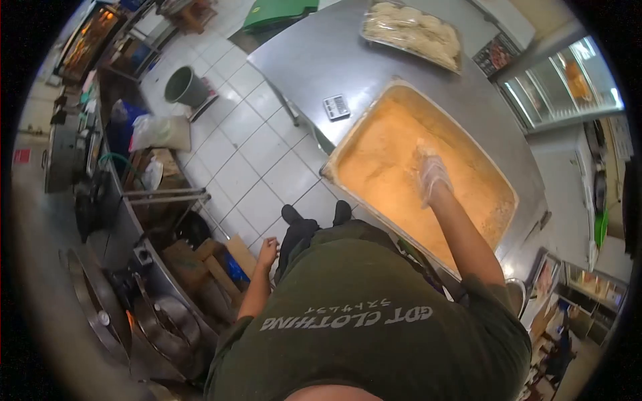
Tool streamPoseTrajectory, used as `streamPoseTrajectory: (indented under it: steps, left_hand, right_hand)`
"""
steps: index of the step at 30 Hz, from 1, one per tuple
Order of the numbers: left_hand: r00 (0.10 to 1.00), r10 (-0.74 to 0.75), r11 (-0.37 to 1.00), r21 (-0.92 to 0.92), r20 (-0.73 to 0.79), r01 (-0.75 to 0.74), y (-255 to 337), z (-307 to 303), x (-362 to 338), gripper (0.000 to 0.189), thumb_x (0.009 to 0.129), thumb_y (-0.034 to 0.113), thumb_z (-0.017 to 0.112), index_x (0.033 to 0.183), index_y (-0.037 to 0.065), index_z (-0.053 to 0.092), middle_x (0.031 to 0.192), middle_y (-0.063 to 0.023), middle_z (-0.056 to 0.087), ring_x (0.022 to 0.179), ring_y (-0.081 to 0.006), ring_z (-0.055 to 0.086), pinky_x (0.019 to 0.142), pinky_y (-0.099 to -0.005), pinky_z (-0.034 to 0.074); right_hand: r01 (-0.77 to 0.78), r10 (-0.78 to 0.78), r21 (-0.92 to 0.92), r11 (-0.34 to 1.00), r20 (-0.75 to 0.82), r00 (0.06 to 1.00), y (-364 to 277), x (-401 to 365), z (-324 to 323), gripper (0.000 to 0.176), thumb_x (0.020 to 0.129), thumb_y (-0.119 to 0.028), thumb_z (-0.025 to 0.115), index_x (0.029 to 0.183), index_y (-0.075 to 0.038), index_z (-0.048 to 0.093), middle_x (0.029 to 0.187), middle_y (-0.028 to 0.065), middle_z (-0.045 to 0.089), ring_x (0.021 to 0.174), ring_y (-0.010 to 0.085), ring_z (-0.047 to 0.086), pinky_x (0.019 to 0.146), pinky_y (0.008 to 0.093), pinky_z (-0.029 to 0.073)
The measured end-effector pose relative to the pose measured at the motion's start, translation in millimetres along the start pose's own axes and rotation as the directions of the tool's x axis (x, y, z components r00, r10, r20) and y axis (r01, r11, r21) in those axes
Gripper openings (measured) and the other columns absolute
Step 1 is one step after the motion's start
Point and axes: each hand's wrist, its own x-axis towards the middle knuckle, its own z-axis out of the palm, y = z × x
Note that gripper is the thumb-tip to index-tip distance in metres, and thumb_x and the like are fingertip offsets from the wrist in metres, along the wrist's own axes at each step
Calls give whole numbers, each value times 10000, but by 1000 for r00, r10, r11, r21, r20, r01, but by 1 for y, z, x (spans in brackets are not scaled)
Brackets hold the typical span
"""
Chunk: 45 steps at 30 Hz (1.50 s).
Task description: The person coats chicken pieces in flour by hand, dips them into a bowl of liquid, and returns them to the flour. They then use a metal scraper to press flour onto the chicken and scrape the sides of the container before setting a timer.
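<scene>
My right hand [435, 177], in a clear plastic glove, reaches into a large rectangular tray [384, 217] of orange breading powder [381, 154]. Its fingers are bent down at the powder's surface, around a pale, powder-coated lump [424, 148] that I cannot make out. Lumpy, darker crumbs lie in the tray's near right corner. My left hand [269, 252] is bare and hangs beside my leg. The fingers are loosely curled and apart, and no object shows in them.
The tray stands on a steel table [301, 43] with a small digital scale [336, 107] and a plastic-covered tray of pale pieces [411, 33]. A grey bucket [186, 88] stands on the tiled floor. Woks [177, 321] and cardboard boxes [194, 267] are at the left; a glass-door fridge [562, 83] is at the right.
</scene>
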Motion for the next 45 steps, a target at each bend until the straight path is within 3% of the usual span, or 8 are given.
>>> streamPoseTrajectory:
  steps: [7,14,16,18,31,35,38,45]
  left_hand:
    - [997,-82,994,77,15,81,-131,-24,20,397,885,329,512,1135,21,513,911,-129,613,812,-160,576,663,-287,467]
    - [997,30,908,416,71,-58,-138,-44,57,393,900,334,487,1137,21,505,967,-124,603,855,-175,576,715,-303,457]
    - [994,-31,948,317,100,-2,-77,-36,43,389,902,334,481,1164,46,479,1004,-112,590,862,-181,574,705,-304,453]
    - [989,-85,966,252,120,52,10,-21,12,389,905,334,475,1191,71,452,1042,-100,576,869,-187,572,696,-305,450]
    - [980,7,967,249,201,-58,45,-32,35,379,905,384,482,1163,114,422,1090,-105,562,847,-227,579,670,-342,452]
    - [971,22,916,384,239,-116,-2,-42,56,369,896,364,499,1059,34,504,951,-100,595,825,-186,571,691,-314,458]
    - [931,220,827,450,293,-337,-61,-58,117,397,886,353,515,1022,-20,540,866,-105,597,793,-166,560,712,-294,456]
    - [911,115,782,530,395,-329,-18,-89,144,370,884,320,515,1052,-10,516,962,-127,590,845,-178,573,695,-322,461]
  right_hand:
    - [-426,493,-426,798,57,868,118,-64,17,243,804,-262,493,848,-115,682,827,83,662,792,205,616,682,370,455]
    - [-274,407,-412,869,279,870,46,-45,40,166,747,-183,530,766,-117,681,782,99,660,766,229,612,659,380,444]
    - [220,-136,-606,765,181,974,27,-49,68,178,746,-198,534,748,-95,679,769,122,652,769,234,606,669,392,442]
    - [-33,40,42,999,-168,985,1,-55,94,182,745,-202,536,726,-89,677,739,130,643,741,240,602,662,405,438]
    - [-531,462,-402,746,-264,847,53,-22,31,217,750,-177,515,542,-138,565,644,61,619,622,240,585,495,365,414]
    - [-489,595,340,804,-418,687,41,-13,73,183,760,-174,539,609,-112,620,728,90,646,662,230,599,516,374,423]
    - [-640,608,-361,678,-214,764,59,-49,21,157,751,-223,588,650,-115,643,735,63,646,665,216,596,540,374,439]
    - [-793,815,-377,478,-147,561,100,-25,26,143,734,-199,573,614,-140,623,621,59,606,588,202,586,490,370,452]
